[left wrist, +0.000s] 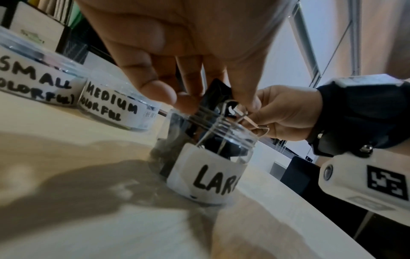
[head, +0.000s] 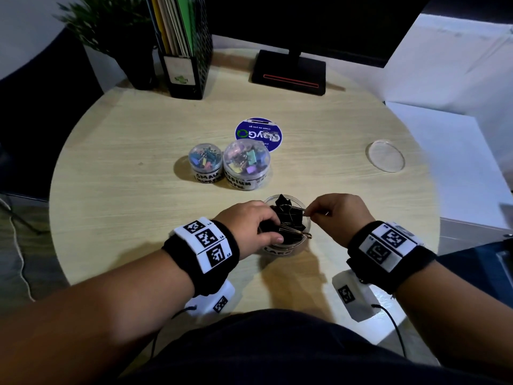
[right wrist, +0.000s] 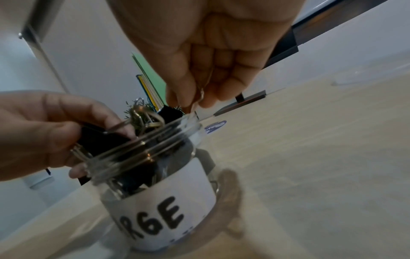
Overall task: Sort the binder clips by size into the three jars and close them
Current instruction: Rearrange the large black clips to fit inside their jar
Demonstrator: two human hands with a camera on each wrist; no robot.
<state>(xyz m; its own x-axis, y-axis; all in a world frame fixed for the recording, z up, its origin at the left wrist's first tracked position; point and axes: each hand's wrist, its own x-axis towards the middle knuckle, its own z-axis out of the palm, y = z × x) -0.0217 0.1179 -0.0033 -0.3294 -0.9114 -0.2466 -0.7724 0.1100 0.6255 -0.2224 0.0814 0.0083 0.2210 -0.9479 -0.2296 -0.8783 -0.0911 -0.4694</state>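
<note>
On the round table (head: 111, 151) the open large jar (left wrist: 208, 177) holds black clips (head: 288, 218). The left hand (head: 249, 226) grips one clip at the rim; the right hand (head: 338, 215) pinches a wire handle (right wrist: 200, 95), plain only from the wrists.

An office: a monitor stand (head: 288, 76), a file holder (head: 184, 51) and a potted plant (head: 111, 31) on a round desk (head: 138, 120).

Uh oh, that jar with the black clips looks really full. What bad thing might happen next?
1. The black binder clips pile above the rim of the clear LARGE-labelled jar, so its clear round lid, lying far right, may not close.
2. The left hand and right hand tug clips by wire handles; the jar could tip.
</note>
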